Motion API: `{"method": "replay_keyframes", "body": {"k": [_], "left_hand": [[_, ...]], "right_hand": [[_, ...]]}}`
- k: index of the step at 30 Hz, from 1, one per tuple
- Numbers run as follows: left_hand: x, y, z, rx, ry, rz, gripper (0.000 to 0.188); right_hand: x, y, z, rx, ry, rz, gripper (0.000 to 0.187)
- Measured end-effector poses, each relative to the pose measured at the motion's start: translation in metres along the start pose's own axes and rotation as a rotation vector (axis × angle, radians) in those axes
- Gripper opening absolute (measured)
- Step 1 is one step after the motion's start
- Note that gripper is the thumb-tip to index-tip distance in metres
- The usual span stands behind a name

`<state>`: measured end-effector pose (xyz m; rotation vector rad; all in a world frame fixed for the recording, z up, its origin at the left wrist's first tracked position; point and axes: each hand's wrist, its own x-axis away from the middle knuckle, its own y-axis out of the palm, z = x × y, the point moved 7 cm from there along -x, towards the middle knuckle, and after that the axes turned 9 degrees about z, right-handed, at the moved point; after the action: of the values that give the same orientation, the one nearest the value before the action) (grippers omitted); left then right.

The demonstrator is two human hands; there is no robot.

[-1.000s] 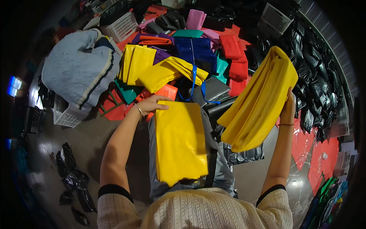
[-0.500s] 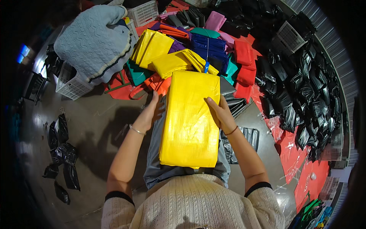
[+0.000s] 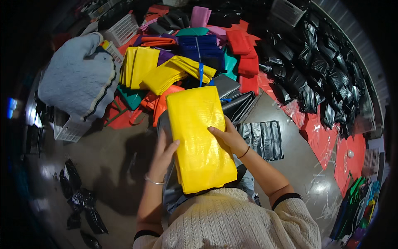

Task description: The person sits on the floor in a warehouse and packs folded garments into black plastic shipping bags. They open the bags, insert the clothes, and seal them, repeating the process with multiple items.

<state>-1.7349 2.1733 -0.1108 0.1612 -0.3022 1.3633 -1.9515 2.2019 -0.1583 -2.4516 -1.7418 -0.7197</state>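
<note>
A thick, folded bundle of glossy yellow plastic sheeting [image 3: 197,141] rests over my lap, its top leaning slightly left. My left hand [image 3: 162,151] grips its left side, thumb at the edge and the other fingers partly hidden. On the right side my right hand [image 3: 229,139] holds it, with the thumb laid flat on top and the fingers out of sight beneath. Just beyond it lie more yellow folded sheets [image 3: 163,76], one pile with a blue strap [image 3: 201,74] next to it.
Around the far side are folded sheets in blue [image 3: 201,47], red [image 3: 240,43] and pink [image 3: 200,16]. A black folded sheet [image 3: 265,141] lies on the floor. Black bundles [image 3: 319,70] heap up at right. A person in pale blue [image 3: 72,79] bends beside a white crate [image 3: 68,132].
My left hand has closed in on the bundle's left side, its thumb now at the edge. The bundle has tilted left at its top. The whole view has shifted.
</note>
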Motion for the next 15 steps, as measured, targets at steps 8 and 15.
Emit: {"method": "replay_keyframes", "body": {"k": [8,15], "left_hand": [[0.108,-0.101,0.206,-0.556,1.211,0.88,0.046],[0.08,-0.032,0.063,-0.868,0.701,0.316,0.044]], "right_hand": [[-0.004,0.001,-0.003,0.034,-0.185,-0.043,0.075],[-0.007,0.0,0.003,0.137,-0.277,0.011,0.076]]}}
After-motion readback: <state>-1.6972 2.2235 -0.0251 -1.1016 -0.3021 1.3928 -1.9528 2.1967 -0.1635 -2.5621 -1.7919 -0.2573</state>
